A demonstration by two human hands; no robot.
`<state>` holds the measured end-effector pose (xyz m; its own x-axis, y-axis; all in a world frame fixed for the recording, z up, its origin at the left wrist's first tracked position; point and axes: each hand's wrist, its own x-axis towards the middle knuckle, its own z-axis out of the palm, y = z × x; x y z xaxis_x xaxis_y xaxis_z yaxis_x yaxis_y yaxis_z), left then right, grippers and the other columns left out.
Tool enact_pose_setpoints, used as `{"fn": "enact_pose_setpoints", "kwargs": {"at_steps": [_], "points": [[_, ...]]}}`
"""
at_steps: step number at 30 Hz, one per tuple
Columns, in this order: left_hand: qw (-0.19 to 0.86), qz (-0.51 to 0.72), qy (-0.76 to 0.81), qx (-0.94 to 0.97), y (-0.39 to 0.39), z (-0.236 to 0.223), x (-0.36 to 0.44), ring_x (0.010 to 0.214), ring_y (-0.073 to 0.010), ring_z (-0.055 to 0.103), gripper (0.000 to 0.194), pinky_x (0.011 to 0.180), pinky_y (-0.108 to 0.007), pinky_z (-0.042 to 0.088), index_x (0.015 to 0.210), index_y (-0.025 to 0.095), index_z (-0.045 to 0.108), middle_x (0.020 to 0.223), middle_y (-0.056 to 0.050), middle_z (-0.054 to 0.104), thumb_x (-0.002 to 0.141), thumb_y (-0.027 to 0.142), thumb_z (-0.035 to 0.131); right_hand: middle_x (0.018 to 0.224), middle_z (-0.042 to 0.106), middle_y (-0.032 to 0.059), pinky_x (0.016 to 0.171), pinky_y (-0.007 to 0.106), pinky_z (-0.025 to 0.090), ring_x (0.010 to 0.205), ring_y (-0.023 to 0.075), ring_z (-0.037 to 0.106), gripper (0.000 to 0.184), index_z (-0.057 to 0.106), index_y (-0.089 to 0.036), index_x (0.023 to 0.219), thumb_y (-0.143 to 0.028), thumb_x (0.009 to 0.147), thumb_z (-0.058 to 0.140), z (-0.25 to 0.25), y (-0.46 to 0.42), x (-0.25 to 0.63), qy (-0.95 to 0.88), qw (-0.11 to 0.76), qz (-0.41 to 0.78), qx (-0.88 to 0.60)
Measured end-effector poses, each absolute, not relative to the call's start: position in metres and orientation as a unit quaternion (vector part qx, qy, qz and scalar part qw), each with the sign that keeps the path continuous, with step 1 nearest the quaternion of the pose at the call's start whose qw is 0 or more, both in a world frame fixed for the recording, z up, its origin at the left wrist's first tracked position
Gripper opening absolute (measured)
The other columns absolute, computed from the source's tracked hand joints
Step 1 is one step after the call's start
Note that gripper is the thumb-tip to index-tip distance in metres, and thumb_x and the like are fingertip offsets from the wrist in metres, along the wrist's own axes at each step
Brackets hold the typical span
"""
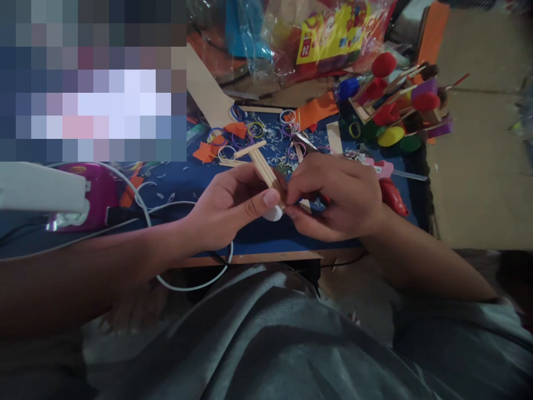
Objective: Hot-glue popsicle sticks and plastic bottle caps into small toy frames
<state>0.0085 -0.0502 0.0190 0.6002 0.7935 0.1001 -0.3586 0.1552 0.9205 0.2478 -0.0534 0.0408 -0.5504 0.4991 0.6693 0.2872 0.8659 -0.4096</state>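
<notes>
In the middle of the head view, my left hand (231, 203) is closed around a small wooden stick assembly (264, 168), its thumb pressed along the side. The assembly is made of pale sticks laid side by side, with a short crosspiece at its upper end. A white round piece (273, 213) shows under my left thumb; whether it is attached cannot be seen. My right hand (339, 194) pinches at the lower end of the sticks with thumb and forefinger. Its other fingers are curled, and what lies between the fingertips is hidden.
The blue tabletop (254, 236) carries coloured loops (257, 130), orange scraps (206, 151) and scissors (306, 141). A stick rack of colourful pieces (393, 105) stands right, beside cardboard (478, 139). Behind is a plastic bag (328, 39). A white cable (145, 208) loops by my left forearm.
</notes>
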Motion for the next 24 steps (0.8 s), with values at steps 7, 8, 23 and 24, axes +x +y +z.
{"fn": "enact_pose_setpoints", "kwargs": {"at_steps": [7,8,23,24], "points": [[0.729,0.391,0.220,0.517,-0.0507,0.0201,0.0089,0.087,-0.0192,0.076,0.041,0.084,-0.032,0.067,0.104,0.023,0.085,0.098,-0.005,0.083,0.093,0.058,0.104,0.095,0.074,0.0000,0.073,0.029,0.057,0.084,0.0156,0.073,0.004,0.065,-0.025,0.107,-0.023,0.109,0.068,0.0376,-0.0531,0.2498,-0.876,0.401,0.152,-0.220],[0.730,0.390,0.219,0.516,-0.0508,0.0197,0.0085,0.087,-0.0191,0.077,0.041,0.083,-0.031,0.067,0.106,0.023,0.085,0.100,-0.005,0.084,0.094,0.057,0.104,0.094,0.073,0.0000,0.071,0.029,0.056,0.082,0.0152,0.071,0.005,0.063,-0.025,0.106,-0.024,0.109,0.067,0.0368,-0.0527,0.2492,-0.871,0.411,0.157,-0.219],[0.726,0.397,0.231,0.511,-0.0511,0.0208,0.0073,0.088,-0.0214,0.077,0.043,0.082,-0.036,0.064,0.103,0.024,0.083,0.102,-0.006,0.082,0.096,0.062,0.100,0.097,0.080,0.0018,0.079,0.039,0.069,0.085,0.0206,0.077,0.012,0.070,-0.026,0.117,-0.030,0.109,0.079,0.0397,-0.0520,0.2478,-0.860,0.441,0.133,-0.219],[0.726,0.396,0.230,0.513,-0.0510,0.0208,0.0074,0.088,-0.0212,0.076,0.042,0.082,-0.035,0.064,0.102,0.024,0.083,0.101,-0.006,0.081,0.096,0.062,0.100,0.098,0.080,0.0011,0.079,0.037,0.068,0.086,0.0192,0.078,0.008,0.071,-0.026,0.116,-0.030,0.111,0.076,0.0407,-0.0523,0.2482,-0.864,0.434,0.128,-0.220]]}}
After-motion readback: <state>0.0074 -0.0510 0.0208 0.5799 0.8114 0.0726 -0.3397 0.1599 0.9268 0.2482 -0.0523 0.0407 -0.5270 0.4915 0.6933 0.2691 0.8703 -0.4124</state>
